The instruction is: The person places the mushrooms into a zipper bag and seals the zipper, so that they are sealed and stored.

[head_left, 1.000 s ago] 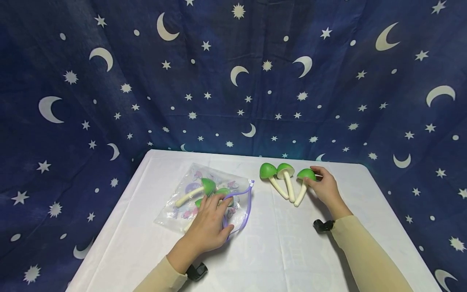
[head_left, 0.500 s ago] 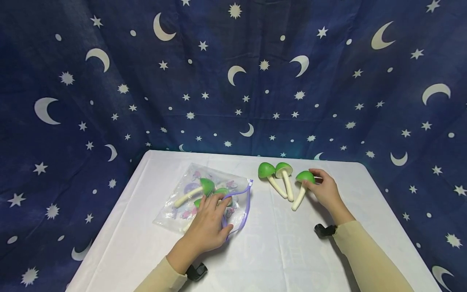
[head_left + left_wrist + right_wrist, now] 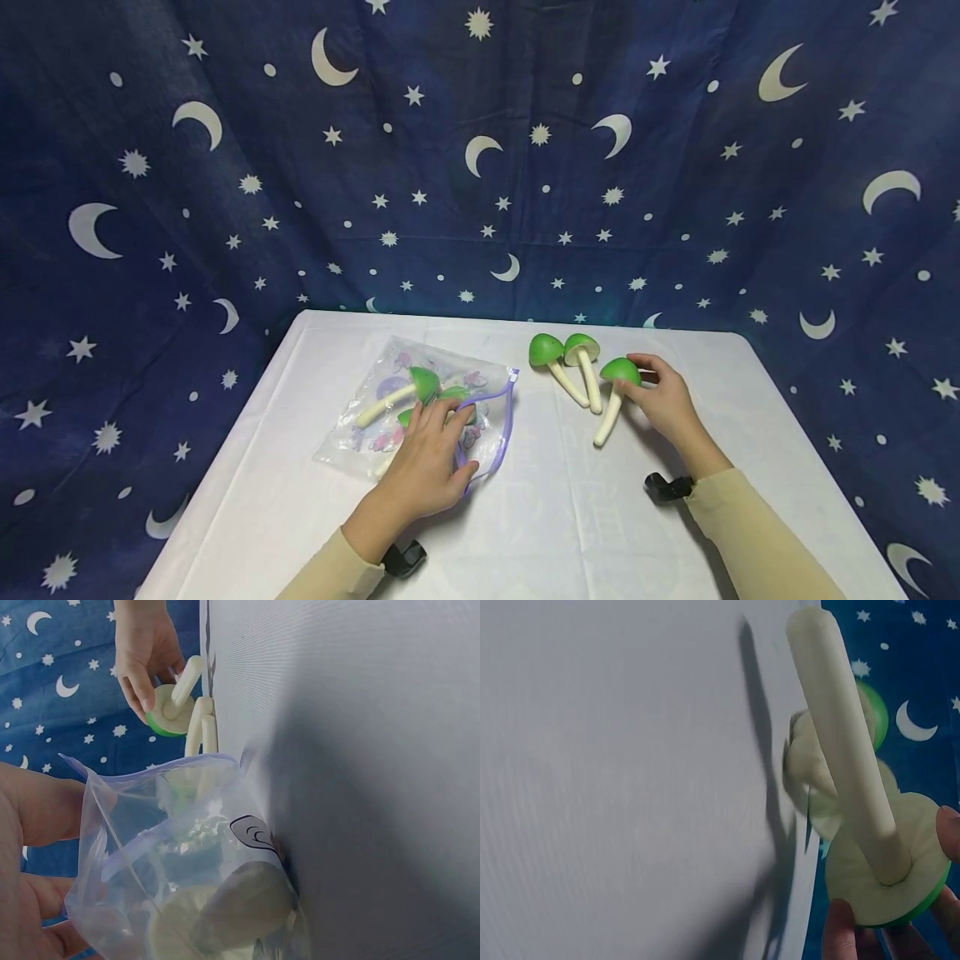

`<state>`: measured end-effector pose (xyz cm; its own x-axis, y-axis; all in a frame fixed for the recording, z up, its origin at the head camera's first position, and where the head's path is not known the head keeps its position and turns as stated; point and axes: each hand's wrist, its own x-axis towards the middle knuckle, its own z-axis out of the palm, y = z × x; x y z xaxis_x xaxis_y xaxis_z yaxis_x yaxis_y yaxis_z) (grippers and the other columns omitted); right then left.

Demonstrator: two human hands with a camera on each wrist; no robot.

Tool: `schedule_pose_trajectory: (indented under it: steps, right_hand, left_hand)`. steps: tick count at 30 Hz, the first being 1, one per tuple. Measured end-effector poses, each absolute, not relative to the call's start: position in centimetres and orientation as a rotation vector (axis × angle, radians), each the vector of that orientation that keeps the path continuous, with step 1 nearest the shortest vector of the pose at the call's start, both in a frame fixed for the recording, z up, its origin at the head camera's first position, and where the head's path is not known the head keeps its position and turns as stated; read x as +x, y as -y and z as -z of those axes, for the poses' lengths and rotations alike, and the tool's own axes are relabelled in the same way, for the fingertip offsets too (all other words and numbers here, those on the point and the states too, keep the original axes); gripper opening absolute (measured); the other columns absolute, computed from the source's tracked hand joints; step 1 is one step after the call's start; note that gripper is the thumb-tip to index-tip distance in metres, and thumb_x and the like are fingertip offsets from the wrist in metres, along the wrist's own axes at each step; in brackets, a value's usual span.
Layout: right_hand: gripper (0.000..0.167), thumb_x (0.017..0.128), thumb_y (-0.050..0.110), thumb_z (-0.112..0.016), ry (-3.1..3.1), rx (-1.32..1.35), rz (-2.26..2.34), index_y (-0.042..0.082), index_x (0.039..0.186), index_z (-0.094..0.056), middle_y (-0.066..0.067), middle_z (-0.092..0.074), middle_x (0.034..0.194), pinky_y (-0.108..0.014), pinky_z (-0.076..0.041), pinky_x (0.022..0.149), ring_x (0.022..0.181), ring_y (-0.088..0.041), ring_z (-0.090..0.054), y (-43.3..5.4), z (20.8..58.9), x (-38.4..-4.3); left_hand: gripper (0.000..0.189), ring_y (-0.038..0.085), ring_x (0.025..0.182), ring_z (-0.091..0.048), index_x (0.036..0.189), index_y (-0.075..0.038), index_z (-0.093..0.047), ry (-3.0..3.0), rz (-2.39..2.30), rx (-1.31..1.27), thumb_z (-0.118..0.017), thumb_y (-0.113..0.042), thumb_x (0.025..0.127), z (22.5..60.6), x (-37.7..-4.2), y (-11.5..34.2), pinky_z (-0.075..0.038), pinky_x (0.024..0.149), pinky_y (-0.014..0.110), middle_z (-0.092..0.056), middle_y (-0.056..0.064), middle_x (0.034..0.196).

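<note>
My right hand (image 3: 663, 402) grips a toy mushroom (image 3: 611, 417) by its green cap, thumb on one side and fingers on the other. In the right wrist view its pale stem (image 3: 847, 750) points up, apart from its shadow on the cloth. My left hand (image 3: 427, 458) holds a clear zip bag (image 3: 360, 450) near its purple-edged mouth, which gapes to the right. Inside the bag lie several green-capped mushrooms, one plainly seen mushroom (image 3: 397, 400) among them; others are partly hidden by the hand. In the left wrist view, thumb and fingers (image 3: 49, 810) stand around the bag's edge.
Two more mushrooms lie side by side near the back of the table, a left mushroom (image 3: 547, 352) and a right mushroom (image 3: 582, 350). A white cloth (image 3: 540, 542) covers the table. Behind hangs a dark blue curtain (image 3: 435, 167) with moons and stars.
The right hand has drawn its mushroom slightly toward me and left, away from the table's back edge. The left hand and bag stay in place.
</note>
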<state>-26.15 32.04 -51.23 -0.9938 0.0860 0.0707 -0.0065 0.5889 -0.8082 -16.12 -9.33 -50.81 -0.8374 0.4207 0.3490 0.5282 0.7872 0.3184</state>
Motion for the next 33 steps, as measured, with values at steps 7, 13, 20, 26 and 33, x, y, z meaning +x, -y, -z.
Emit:
schedule_pose_trajectory:
  steps: [7, 13, 20, 26, 33]
  right_hand:
    - [0.062, 0.099, 0.031, -0.079, 2.697, -0.017, -1.391, 0.008, 0.151, -0.057, -0.021, -0.060, 0.152, -0.054, -0.048, 0.106, 0.137, -0.044, -0.058, -30.9, 50.9, -25.2]
    - [0.061, 0.098, 0.033, -0.080, 2.690, 0.000, -1.373, 0.009, 0.150, -0.058, -0.018, -0.061, 0.150, -0.050, -0.051, 0.102, 0.135, -0.041, -0.060, -30.3, 50.9, -24.7]
    - [0.061, 0.097, 0.030, -0.082, 2.679, 0.022, -1.390, 0.007, 0.149, -0.059, -0.018, -0.063, 0.149, -0.042, -0.052, 0.102, 0.134, -0.040, -0.062, -29.9, 50.8, -24.0]
    - [0.060, 0.096, 0.028, -0.083, 2.663, 0.046, -1.431, 0.007, 0.148, -0.060, -0.016, -0.064, 0.148, -0.019, -0.051, 0.093, 0.133, -0.037, -0.063, -29.3, 50.6, -23.3]
    - [0.061, 0.096, 0.029, -0.084, 2.662, 0.069, -1.491, 0.009, 0.147, -0.060, -0.013, -0.063, 0.148, -0.023, -0.053, 0.094, 0.133, -0.035, -0.062, -28.1, 50.2, -22.5]
  left_hand:
    - [0.081, 0.035, 0.146, -0.051, 0.154, -0.011, -0.054, 2.719, 0.609, -0.736, -0.087, -0.032, 0.084, 50.8, -16.0, 9.4, -0.033, 0.121, 0.078, -0.051, 0.012, 0.152]
    - [0.081, 0.035, 0.145, -0.052, 0.154, -0.011, -0.054, 2.717, 0.608, -0.736, -0.087, -0.032, 0.084, 50.8, -16.0, 9.4, -0.033, 0.120, 0.078, -0.052, 0.012, 0.152]
    - [0.081, 0.036, 0.145, -0.052, 0.154, -0.011, -0.054, 2.702, 0.611, -0.742, -0.087, -0.032, 0.083, 50.9, -16.0, 9.4, -0.033, 0.120, 0.079, -0.052, 0.012, 0.152]
    - [0.080, 0.036, 0.144, -0.052, 0.153, -0.011, -0.054, 2.689, 0.597, -0.748, -0.087, -0.032, 0.083, 51.0, -16.1, 9.4, -0.035, 0.118, 0.080, -0.052, 0.013, 0.151]
    - [0.080, 0.036, 0.144, -0.053, 0.153, -0.011, -0.054, 2.690, 0.594, -0.751, -0.087, -0.033, 0.084, 51.0, -16.1, 9.4, -0.034, 0.118, 0.080, -0.052, 0.012, 0.151]
